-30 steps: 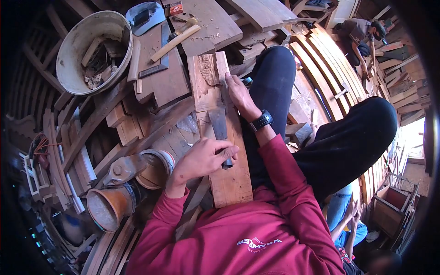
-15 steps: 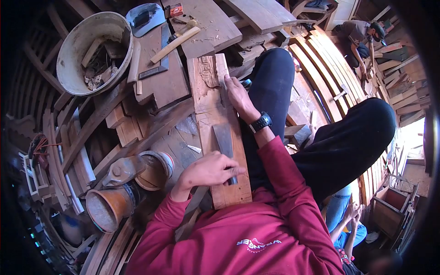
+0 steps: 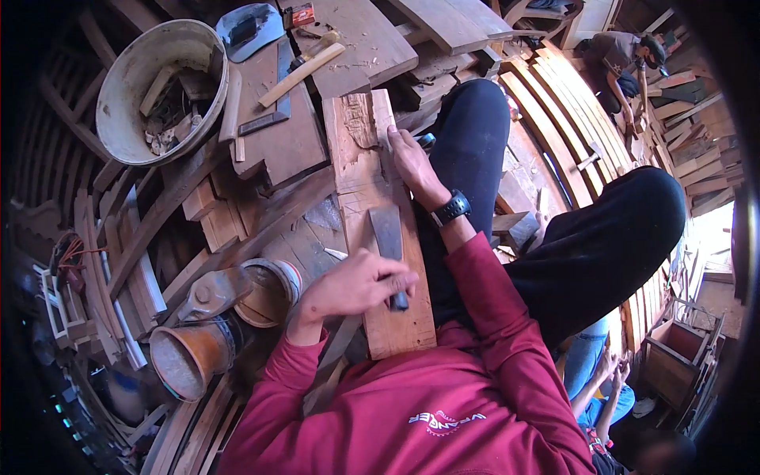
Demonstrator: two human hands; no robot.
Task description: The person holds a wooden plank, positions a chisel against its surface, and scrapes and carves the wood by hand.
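A thick wooden plank (image 3: 396,332) lies lengthwise along my lap, with a rough, gouged patch near its far end. My left hand (image 3: 348,285) is closed round a dark metal-headed tool (image 3: 385,229) over the nearer half of the plank. Its flat, tapered head shows beyond the fingers; the handle is hidden, so I cannot tell its exact kind. Farther up, my right hand (image 3: 416,168), below a black watch, grips the plank's right edge near a narrow wooden strip (image 3: 382,115), with the thumb on top and the other fingers out of sight.
At the left stands a white bucket (image 3: 111,119) with wood scraps inside. A wooden-and-metal square (image 3: 265,123), a wooden-handled tool (image 3: 302,75) and a blue visor (image 3: 249,30) lie on boards. Rusty cans (image 3: 190,356) are nearer. Two other people sit or crouch at the right.
My left hand and the metal-headed tool have shifted slightly up along the plank. My right hand keeps its hold at the edge.
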